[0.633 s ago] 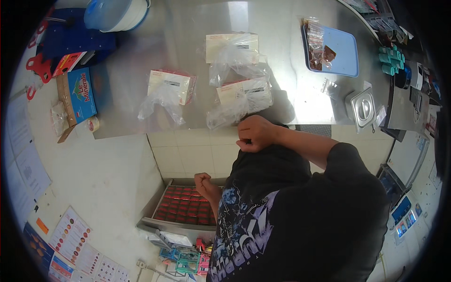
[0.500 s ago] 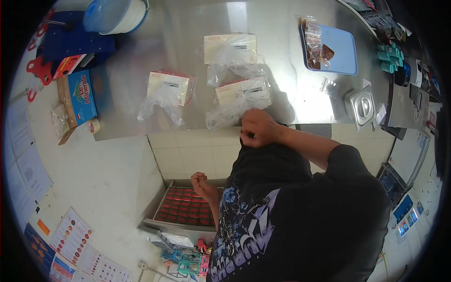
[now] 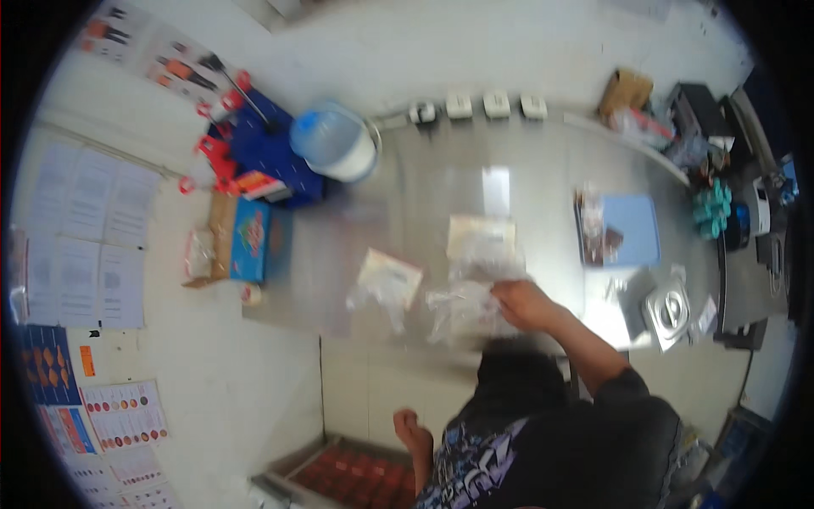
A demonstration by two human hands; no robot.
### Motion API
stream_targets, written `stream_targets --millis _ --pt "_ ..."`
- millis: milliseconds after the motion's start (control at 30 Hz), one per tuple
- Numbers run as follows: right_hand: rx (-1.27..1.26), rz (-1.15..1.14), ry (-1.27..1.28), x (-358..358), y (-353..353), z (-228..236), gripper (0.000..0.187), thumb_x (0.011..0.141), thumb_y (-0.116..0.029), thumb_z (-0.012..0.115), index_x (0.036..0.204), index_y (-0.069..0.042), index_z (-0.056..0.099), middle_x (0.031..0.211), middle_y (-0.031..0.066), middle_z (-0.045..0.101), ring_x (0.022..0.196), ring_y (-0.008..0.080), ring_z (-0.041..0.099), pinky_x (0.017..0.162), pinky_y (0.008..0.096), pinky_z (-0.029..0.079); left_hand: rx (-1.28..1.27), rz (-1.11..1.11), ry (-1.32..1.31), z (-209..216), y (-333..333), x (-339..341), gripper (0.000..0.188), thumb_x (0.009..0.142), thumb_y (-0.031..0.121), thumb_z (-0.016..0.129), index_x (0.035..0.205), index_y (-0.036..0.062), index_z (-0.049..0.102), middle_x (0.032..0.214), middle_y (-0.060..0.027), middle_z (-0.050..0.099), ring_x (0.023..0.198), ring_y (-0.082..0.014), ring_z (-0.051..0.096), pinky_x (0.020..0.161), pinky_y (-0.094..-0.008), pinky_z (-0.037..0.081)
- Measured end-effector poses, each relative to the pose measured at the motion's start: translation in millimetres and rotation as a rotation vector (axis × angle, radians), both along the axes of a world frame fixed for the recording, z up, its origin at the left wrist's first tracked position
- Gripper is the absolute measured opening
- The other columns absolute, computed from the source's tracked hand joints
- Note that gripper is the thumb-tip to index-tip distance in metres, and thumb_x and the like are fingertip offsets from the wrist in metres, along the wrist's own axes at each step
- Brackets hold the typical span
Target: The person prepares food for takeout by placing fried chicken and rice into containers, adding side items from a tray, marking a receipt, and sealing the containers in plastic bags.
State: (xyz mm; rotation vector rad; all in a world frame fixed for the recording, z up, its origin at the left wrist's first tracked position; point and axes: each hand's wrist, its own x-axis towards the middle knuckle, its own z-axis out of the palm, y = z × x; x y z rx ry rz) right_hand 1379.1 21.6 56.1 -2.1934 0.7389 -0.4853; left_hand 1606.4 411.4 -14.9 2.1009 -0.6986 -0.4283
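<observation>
My right hand (image 3: 521, 304) is over the nearest clear plastic bag (image 3: 462, 301), its fingers closed on the crumpled film; motion blur softens the grip. Inside that bag is a pale box (image 3: 475, 321), partly covered by the film and close to the counter's front edge. Just beyond it lies another bagged pale box (image 3: 482, 235). To the left, a third pale box (image 3: 390, 276) sits tilted in its own bag. My left hand (image 3: 410, 430) hangs below the counter with fingers curled and nothing visible in them, near a drawer of red packs (image 3: 356, 475).
The steel counter (image 3: 331, 229) carries a blue tray (image 3: 634, 229) with brown packets at the right, and a lidded metal container (image 3: 667, 310) near it. At the left stand a blue-lidded white tub (image 3: 335, 144) and a blue carton (image 3: 250, 240). Wall sockets (image 3: 496, 104) line the back.
The view has tilted up, bringing the back wall in. My right hand has gone from the counter's front edge onto the nearest bag. My left hand stays low and curled.
</observation>
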Motion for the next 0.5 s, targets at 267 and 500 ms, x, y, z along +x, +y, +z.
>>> stream_targets --millis 267,500 --pt "-0.154 -0.071 -0.155 8.7 -138.0 201.6 0.030 0.082 -0.001 0.055 0.107 -0.002 0.071 0.101 0.0240 0.072 0.095 0.0452 0.068 0.086 0.0480 0.055 0.010 0.006 -0.061 -14.2 -6.4 14.1 0.013 0.098 0.003 0.048 0.091 0.0002 0.059 0.089 -0.0128 0.060 0.079 -0.0236 0.060 0.072 -0.0367 0.051" --pt "-0.750 -0.496 0.019 56.4 -300.3 294.9 0.033 0.095 -0.009 0.057 0.126 -0.008 0.068 0.116 0.0206 0.071 0.112 0.0423 0.067 0.095 0.0525 0.053 -0.092 0.145 -0.047 -45.8 -8.7 29.2 0.015 0.094 0.004 0.048 0.093 -0.0012 0.062 0.093 -0.0146 0.062 0.080 -0.0243 0.064 0.071 -0.0364 0.056"
